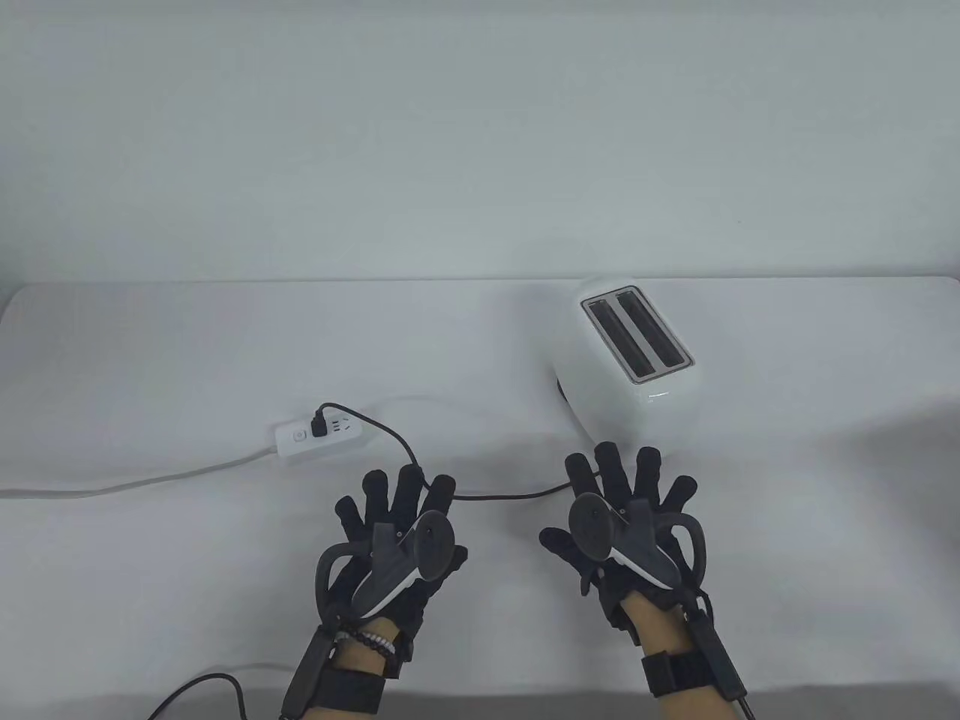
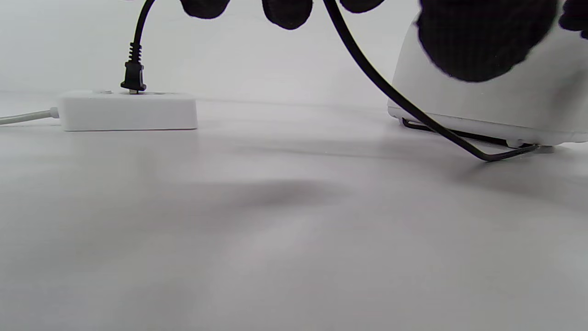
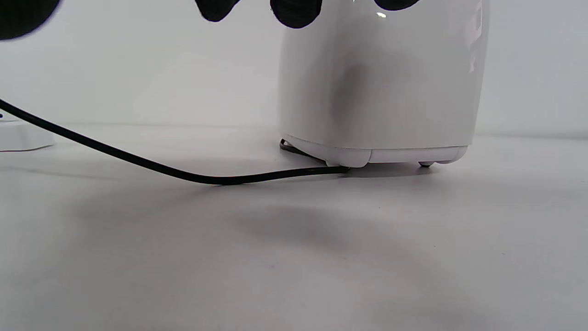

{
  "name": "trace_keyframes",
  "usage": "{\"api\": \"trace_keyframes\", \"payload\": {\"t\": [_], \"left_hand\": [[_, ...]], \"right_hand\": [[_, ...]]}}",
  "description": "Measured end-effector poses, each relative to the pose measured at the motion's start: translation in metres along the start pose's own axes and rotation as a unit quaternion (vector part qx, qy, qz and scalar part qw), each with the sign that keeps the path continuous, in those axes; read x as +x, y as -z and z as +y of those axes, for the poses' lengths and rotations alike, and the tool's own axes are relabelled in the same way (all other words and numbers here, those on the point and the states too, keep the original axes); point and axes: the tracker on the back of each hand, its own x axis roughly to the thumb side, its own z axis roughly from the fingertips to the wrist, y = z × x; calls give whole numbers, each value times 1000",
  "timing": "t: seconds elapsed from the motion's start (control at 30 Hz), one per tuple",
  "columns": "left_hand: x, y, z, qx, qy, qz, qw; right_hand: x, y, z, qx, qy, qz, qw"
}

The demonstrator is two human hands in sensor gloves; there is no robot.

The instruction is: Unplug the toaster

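A white two-slot toaster (image 1: 634, 356) stands at the table's right middle; it also shows in the right wrist view (image 3: 381, 82) and the left wrist view (image 2: 505, 105). Its black cord (image 1: 409, 450) runs left to a black plug (image 1: 319, 426) seated in a white power strip (image 1: 319, 437). The plug (image 2: 133, 77) stands upright in the strip (image 2: 127, 110). My left hand (image 1: 401, 525) hovers with fingers spread, empty, near the cord. My right hand (image 1: 626, 510) is spread and empty just in front of the toaster.
The strip's white cable (image 1: 127, 484) trails to the table's left edge. A black glove cable (image 1: 199, 694) loops at the front edge. A pale wall rises behind the table's back edge.
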Motion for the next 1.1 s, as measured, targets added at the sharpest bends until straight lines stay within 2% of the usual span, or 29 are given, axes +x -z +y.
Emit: {"api": "trace_keyframes", "payload": {"t": [0.2, 0.77, 0.97, 1.1], "left_hand": [[1, -4, 0, 6, 3, -5, 1000], [-1, -2, 2, 6, 7, -5, 1000], [-19, -3, 23, 15, -13, -21, 1000], [-44, -6, 48, 39, -39, 5, 998]], "right_hand": [[-2, -7, -4, -11, 5, 1, 1000], [-5, -5, -4, -17, 19, -2, 1000], [-9, -7, -8, -25, 41, -7, 999], [-11, -6, -10, -26, 59, -9, 998]]}}
